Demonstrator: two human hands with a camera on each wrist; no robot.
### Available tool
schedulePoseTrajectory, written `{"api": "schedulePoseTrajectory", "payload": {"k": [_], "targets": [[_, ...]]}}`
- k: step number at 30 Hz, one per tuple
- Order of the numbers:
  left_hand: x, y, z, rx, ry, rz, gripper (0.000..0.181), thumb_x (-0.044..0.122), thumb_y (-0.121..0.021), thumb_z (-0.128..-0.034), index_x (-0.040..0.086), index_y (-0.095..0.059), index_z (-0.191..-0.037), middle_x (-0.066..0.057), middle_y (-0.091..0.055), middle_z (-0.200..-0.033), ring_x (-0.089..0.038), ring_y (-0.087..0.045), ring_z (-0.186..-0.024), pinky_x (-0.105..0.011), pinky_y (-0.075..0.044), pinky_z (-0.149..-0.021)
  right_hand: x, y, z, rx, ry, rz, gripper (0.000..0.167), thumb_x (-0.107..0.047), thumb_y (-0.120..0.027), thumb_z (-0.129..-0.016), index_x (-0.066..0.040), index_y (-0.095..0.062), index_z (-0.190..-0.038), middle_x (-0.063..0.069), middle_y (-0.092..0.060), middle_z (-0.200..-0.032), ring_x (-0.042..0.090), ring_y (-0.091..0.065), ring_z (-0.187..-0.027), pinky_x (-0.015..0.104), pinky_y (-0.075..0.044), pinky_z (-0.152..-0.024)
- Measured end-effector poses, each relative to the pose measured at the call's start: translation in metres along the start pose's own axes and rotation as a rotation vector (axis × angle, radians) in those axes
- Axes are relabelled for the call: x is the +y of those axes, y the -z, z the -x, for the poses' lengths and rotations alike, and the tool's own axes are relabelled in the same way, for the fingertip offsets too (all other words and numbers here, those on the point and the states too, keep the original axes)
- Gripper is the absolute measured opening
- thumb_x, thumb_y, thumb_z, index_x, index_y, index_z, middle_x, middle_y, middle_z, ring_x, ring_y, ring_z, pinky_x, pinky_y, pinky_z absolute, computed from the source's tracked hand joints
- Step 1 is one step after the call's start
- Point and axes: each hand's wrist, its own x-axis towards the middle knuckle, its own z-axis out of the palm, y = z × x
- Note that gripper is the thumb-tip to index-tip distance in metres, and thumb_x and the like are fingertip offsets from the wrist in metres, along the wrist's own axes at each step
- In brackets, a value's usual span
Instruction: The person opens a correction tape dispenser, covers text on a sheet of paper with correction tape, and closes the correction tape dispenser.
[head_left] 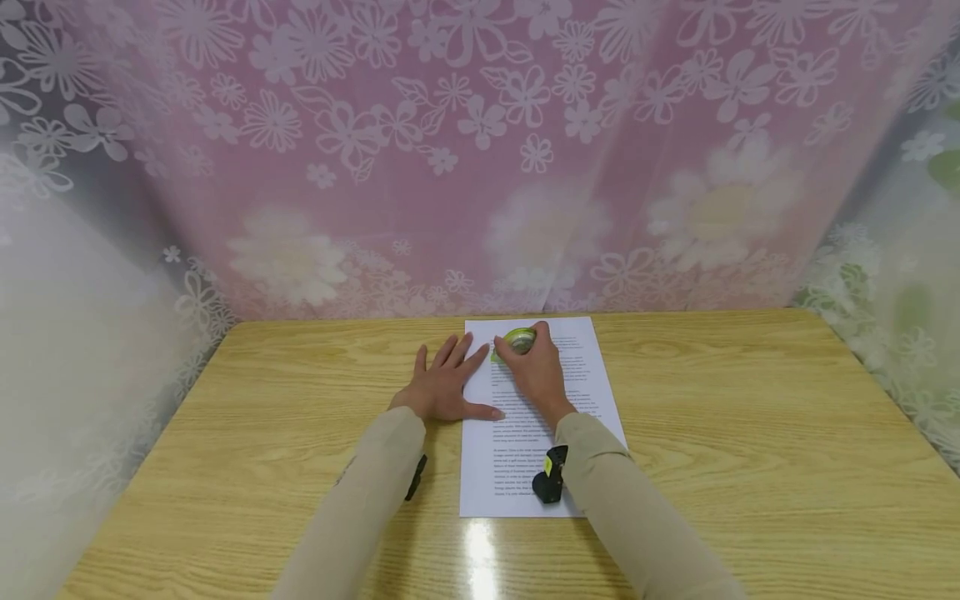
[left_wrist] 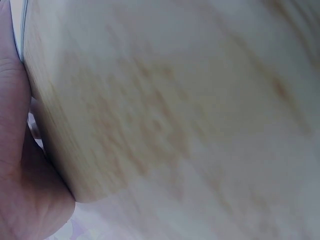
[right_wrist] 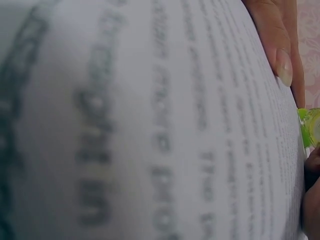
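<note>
A sheet of printed paper [head_left: 480, 475] lies on the wooden table. My right hand [head_left: 538, 375] grips a small round green dispenser, which looks like a correction tape [head_left: 520, 339], between thumb and fingers. Its green tip is down at the left end of the upper text lines. In the right wrist view, the correction tape [right_wrist: 313, 125] shows only partly at the right edge. My left hand [head_left: 444, 390] rests flat with fingers spread, across the paper's left edge and the table. Its thumb [right_wrist: 275, 45] presses on the sheet, left of the printed lines.
The light wood table [head_left: 750, 417] extends to both sides of the sheet. A pink flowered curtain [head_left: 420, 192] hangs at the table's back edge, and pale curtains flank it. Black wrist devices [head_left: 551, 475] sit at the sleeves.
</note>
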Motion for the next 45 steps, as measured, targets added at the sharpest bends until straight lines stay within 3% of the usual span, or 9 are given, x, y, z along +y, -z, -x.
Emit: {"api": "schedulePoseTrajectory", "payload": {"k": [16, 28, 37, 45], "targets": [[0.000, -0.001, 0.000, 0.004, -0.001, 0.003, 0.106, 0.086, -0.045, -0.0726, 0.033, -0.002, -0.155, 0.000, 0.008, -0.159, -0.022, 0.007, -0.145, -0.060, 0.004, -0.108, -0.002, 0.001, -0.001, 0.033, 0.013, 0.022, 0.047, -0.035, -0.070, -0.086, -0.004, -0.041, -0.107, 0.013, -0.061, -0.093, 0.024, -0.060, -0.079, 0.035, -0.048, -0.072], [0.000, 0.000, -0.001, 0.000, 0.006, 0.003, 0.107, 0.086, -0.045, -0.0719, 0.033, -0.002, -0.155, 0.000, 0.008, -0.160, -0.022, 0.007, -0.145, -0.060, 0.003, -0.108, -0.005, 0.009, -0.003, -0.041, -0.023, 0.104, 0.056, -0.044, -0.067, -0.087, -0.004, -0.041, -0.117, 0.013, -0.059, -0.095, 0.025, -0.061, -0.078, 0.038, -0.049, -0.068], [0.001, 0.003, 0.002, 0.010, 0.003, 0.014, 0.107, 0.084, -0.048, -0.0725, 0.031, -0.004, -0.155, 0.000, 0.006, -0.160, -0.023, 0.005, -0.145, -0.060, 0.003, -0.109, -0.003, 0.012, -0.004, -0.044, -0.001, 0.055, 0.054, -0.039, -0.068, -0.087, -0.002, -0.041, -0.115, 0.014, -0.059, -0.094, 0.025, -0.060, -0.078, 0.037, -0.049, -0.070], [0.002, 0.004, 0.003, 0.002, 0.000, 0.006, 0.107, 0.084, -0.047, -0.0728, 0.031, -0.004, -0.155, -0.001, 0.006, -0.160, -0.023, 0.005, -0.145, -0.060, 0.002, -0.109, -0.003, 0.015, -0.003, -0.039, -0.010, 0.157, 0.058, -0.048, -0.066, -0.086, -0.003, -0.042, -0.115, 0.013, -0.060, -0.093, 0.025, -0.060, -0.074, 0.039, -0.048, -0.064]]}}
